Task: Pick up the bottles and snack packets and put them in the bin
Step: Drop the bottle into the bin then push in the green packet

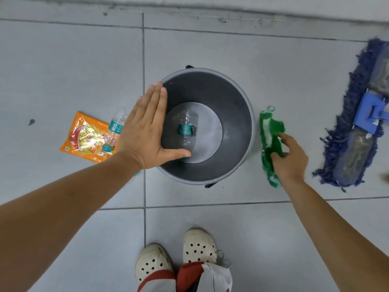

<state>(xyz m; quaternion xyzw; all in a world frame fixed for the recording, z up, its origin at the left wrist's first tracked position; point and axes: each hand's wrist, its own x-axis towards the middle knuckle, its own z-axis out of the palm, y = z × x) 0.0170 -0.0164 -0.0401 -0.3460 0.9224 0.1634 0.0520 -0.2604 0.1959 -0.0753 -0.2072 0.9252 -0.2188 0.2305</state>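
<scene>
Grey tiled floor [63, 66], dark grout lines, small dark mark at far left; pale wall base along top edge.

Blue dust mop [357, 131] flat on floor at far right, fringe spread, blue plastic bracket at centre.

Grey round bin [235, 98] upright on floor, centre of view, handle lugs at top and bottom of rim. Inside, on the bottom: one clear bottle [186, 129] with teal label, lying on its side.

Left hand [147, 131] above left rim of bin, palm down, fingers straight and together, thumb stretched out over bin interior. Nothing held; fully released.

Right hand [289, 157] right of bin, down at floor level, fingers curled around lower half of green snack packet [270, 131]. Packet crumpled, long axis running away from the camera, upper end free beyond the fingertips, lower end showing below the wrist. Just beside bin wall, outside it. Lifted or still resting on floor: cannot tell.

Orange snack packet [84, 138] flat on floor left of bin, printed side up. Second clear bottle [114, 127] with teal label lying across its right edge, partly hidden under left hand and wrist. Both outside the bin.

Two white perforated clogs [197, 247] at bottom centre, toes pointing toward bin; red and white trouser fabric over them.
</scene>
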